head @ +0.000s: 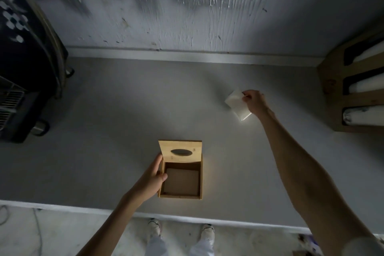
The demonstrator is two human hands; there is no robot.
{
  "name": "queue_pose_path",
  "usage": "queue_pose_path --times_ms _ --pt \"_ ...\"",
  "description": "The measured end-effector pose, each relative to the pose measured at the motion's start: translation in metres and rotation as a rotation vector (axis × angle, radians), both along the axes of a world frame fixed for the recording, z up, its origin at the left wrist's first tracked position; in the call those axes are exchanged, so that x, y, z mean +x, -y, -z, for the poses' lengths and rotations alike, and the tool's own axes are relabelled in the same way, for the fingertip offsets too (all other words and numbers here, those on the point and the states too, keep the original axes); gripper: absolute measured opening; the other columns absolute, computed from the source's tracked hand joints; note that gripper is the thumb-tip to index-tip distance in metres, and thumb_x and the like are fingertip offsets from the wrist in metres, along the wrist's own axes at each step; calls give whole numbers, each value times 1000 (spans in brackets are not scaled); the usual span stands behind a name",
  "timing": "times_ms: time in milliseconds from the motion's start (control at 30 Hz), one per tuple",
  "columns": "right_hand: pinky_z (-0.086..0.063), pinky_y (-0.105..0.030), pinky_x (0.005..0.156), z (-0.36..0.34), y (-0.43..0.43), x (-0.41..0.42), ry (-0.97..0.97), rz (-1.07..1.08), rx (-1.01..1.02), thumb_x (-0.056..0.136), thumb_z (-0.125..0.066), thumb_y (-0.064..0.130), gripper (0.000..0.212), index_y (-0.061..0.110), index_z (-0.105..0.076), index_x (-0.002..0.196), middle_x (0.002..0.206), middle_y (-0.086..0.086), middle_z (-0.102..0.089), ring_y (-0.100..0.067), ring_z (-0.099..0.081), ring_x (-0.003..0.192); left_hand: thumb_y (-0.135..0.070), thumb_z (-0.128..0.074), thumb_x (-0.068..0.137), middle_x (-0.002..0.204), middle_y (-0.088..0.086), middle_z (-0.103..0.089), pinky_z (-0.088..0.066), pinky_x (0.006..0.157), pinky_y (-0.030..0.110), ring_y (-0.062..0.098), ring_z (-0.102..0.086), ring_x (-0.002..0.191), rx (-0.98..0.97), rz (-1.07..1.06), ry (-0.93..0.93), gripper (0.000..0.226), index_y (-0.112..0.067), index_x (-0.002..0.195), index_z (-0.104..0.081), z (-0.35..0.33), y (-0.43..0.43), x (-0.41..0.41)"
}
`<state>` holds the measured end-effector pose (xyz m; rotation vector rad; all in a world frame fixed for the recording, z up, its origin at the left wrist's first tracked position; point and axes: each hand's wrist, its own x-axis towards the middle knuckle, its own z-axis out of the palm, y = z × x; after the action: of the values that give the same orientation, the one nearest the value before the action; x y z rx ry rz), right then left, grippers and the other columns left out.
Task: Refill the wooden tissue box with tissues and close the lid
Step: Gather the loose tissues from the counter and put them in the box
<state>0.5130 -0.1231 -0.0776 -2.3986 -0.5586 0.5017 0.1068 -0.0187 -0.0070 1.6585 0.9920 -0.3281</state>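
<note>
A square wooden tissue box point(180, 195) stands near the front edge of the grey table, with nothing inside but its brown floor. Its hinged lid point(180, 150), with a dark oval slot, stands raised at the far side. My left hand point(152, 176) grips the box's left wall, thumb over the rim. Farther back and to the right lies a white pack of tissues point(236, 105). My right hand point(254, 101) is stretched out to it, fingers pinched on its right edge.
A wooden rack point(336, 97) holding white rolls stands at the right edge of the table. A black appliance point(22, 64) occupies the left side. A rough white wall rises behind the grey table point(124, 110). My shoes show below the front edge.
</note>
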Motion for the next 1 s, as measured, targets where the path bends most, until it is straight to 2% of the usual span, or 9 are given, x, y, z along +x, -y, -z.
queue_pose_path --times_ms 100,300,400,433,500,533,700,833,1000 --pt "-50 -37 89 11 -5 -2 33 -7 -83 87 -60 9 26 10 -69 111 113 -20 -69 -36 -64 107 -2 -47 93 158 -6 -17 -17 108 24 12 -17 143 5 -23 2 71 -29 150 -14 0 -1 -1" --pt "-50 -43 86 16 -4 -15 224 -7 -197 93 -53 9 31 15 -63 122 123 -21 -54 -40 -49 114 -2 -47 94 151 -10 -23 -21 109 27 11 -23 139 7 -6 10 68 -29 148 -17 -2 -1 -1" --pt "-52 -45 84 14 -1 -15 255 -39 -223 91 -56 13 29 17 -64 119 118 -21 -57 -41 -52 112 -1 -48 93 146 -15 -25 -23 112 33 16 -27 139 10 3 21 71 -35 147 -17 -4 -1 0" --pt "-52 -45 84 12 -1 -14 258 -50 -231 91 -57 16 28 18 -64 117 116 -21 -60 -42 -55 110 -1 -48 93 148 -12 -26 -24 113 36 21 -28 140 10 0 18 71 -35 147 -17 -4 -1 0" --pt "-49 -43 84 8 0 -14 245 -77 -266 90 -59 22 26 22 -65 115 116 -18 -63 -40 -59 109 -1 -48 93 154 7 -28 -26 113 43 32 -32 138 11 -11 4 71 -34 148 -17 -3 -1 0" --pt "-48 -42 84 6 0 -15 239 -91 -287 90 -59 25 26 24 -64 115 116 -16 -63 -39 -60 109 0 -47 93 154 8 -28 -27 112 42 33 -31 138 10 -11 6 71 -33 148 -16 -4 -1 0" --pt "-47 -42 85 9 0 -16 230 -115 -341 91 -61 27 24 16 -56 112 118 -18 -63 -39 -59 110 2 -46 93 143 -19 -22 -22 108 29 17 -22 142 -4 5 36 72 -33 148 -15 -5 1 1" --pt "-49 -42 87 8 -7 -16 155 -64 -396 90 -57 35 34 9 -60 112 119 -22 -63 -40 -61 111 -1 -46 94 155 -11 -19 -21 110 31 17 -17 145 1 -10 0 73 -33 149 -11 -2 0 0" --pt "-49 -43 90 7 -4 -30 113 -96 -406 86 -58 22 28 8 -64 110 119 -25 -61 -42 -60 110 0 -47 93 157 -6 -18 -18 112 29 15 -17 144 5 -15 11 72 -29 150 -13 -4 0 1"
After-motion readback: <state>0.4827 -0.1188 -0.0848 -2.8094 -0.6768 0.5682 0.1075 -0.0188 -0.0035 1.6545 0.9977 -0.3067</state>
